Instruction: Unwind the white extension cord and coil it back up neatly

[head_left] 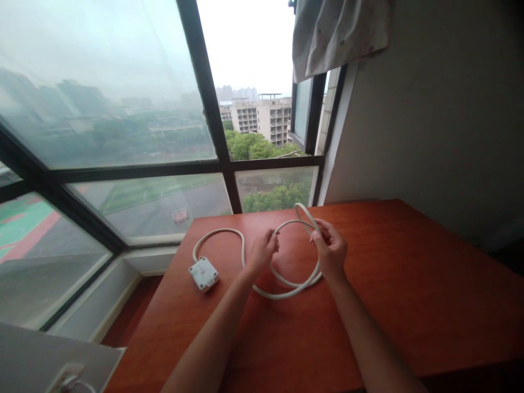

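A long white cable [275,296] lies in loops over the reddish-brown table. One end of it runs into a square white power strip or socket block [203,274], which rests on the table to the left. My left hand [263,251] pinches the cable at the left side of a raised loop. On the loop's right side, my right hand [331,248] is closed around the cable, and a bend of it sticks up above the fingers. The cable's other end cannot be made out.
The reddish-brown wooden table [409,262] stretches to the right and toward me. Behind it are dark-framed windows [223,131], with one pane open at the right. A grey curtain [339,33] hangs above. A wall outlet [71,379] with a plug is at lower left.
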The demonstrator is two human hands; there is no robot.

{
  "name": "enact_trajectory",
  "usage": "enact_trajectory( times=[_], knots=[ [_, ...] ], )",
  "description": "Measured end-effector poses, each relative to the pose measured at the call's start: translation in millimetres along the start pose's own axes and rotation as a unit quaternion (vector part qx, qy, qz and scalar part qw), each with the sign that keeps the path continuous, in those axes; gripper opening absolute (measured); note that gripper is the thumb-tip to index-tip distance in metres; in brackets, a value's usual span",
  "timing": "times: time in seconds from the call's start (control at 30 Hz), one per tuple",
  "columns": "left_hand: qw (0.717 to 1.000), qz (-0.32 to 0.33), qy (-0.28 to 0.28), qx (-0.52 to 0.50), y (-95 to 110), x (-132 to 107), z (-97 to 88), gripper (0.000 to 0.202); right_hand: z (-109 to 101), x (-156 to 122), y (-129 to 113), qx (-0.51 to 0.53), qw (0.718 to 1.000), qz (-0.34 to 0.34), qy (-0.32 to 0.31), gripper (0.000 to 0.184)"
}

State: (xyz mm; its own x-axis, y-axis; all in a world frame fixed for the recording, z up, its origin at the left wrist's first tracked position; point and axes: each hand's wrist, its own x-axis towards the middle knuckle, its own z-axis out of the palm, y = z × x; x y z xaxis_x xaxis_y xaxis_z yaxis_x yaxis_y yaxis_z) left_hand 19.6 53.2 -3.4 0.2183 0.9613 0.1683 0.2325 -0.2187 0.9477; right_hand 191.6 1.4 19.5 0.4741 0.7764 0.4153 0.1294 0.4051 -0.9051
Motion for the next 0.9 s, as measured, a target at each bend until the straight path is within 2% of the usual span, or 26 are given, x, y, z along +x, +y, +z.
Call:
enact_trajectory(
  times=[0.07,0.13,0.17,0.23,0.33,0.43,0.5,0.6,0.67,0.77,0.83,0.9],
  knots=[
    [0.997,0.011,0.01,-0.077,8.9,-8.5,-18.9,0.026,-7.5,8.4,2.3,0.015,0.998,0.014,0.054,0.035],
    [0.995,0.038,0.032,-0.083,20.3,-16.7,-39.4,0.027,-14.3,15.9,4.7,0.02,0.996,0.02,0.081,0.035],
    [0.993,0.051,0.061,-0.085,25.8,-20.3,-49.1,0.027,-17.3,19.1,6.4,0.018,0.996,0.02,0.085,0.035],
    [0.984,0.071,0.121,-0.112,35.5,-26.0,-65.8,0.028,-22.4,24.6,11.4,0.01,0.997,0.023,0.076,0.038],
    [0.954,0.095,0.169,-0.229,46.4,-31.2,-82.7,0.03,-30.1,31.9,23.5,-0.021,0.998,0.044,0.043,0.042],
    [0.915,0.126,0.198,-0.328,56.6,-34.4,-90.9,0.027,-40.5,39.2,37.6,-0.141,0.988,0.064,-0.012,0.039],
    [0.897,0.142,0.207,-0.365,64.2,-36.8,-93.0,0.025,-48.6,43.3,45.1,-0.268,0.961,0.055,-0.041,0.035],
    [0.88,0.156,0.205,-0.4,77.8,-41.3,-93.5,0.023,-58.2,46.1,51.0,-0.451,0.89,0.046,-0.055,0.034],
    [0.869,0.162,0.198,-0.424,87.9,-44.1,-93.3,0.022,-60.2,45.5,52.2,-0.528,0.843,0.063,-0.081,0.032],
    [0.846,0.168,0.18,-0.473,101.5,-45.5,-93.0,0.017,-55.1,41.8,52.5,-0.578,0.796,0.099,-0.15,0.029],
    [0.832,0.16,0.163,-0.507,107.0,-44.0,-92.1,0.015,-48.2,38.3,52.4,-0.586,0.78,0.101,-0.194,0.028],
    [0.824,0.141,0.143,-0.531,108.7,-40.8,-89.7,0.014,-40.9,34.5,52.2,-0.583,0.775,0.08,-0.229,0.027]
  ],
)
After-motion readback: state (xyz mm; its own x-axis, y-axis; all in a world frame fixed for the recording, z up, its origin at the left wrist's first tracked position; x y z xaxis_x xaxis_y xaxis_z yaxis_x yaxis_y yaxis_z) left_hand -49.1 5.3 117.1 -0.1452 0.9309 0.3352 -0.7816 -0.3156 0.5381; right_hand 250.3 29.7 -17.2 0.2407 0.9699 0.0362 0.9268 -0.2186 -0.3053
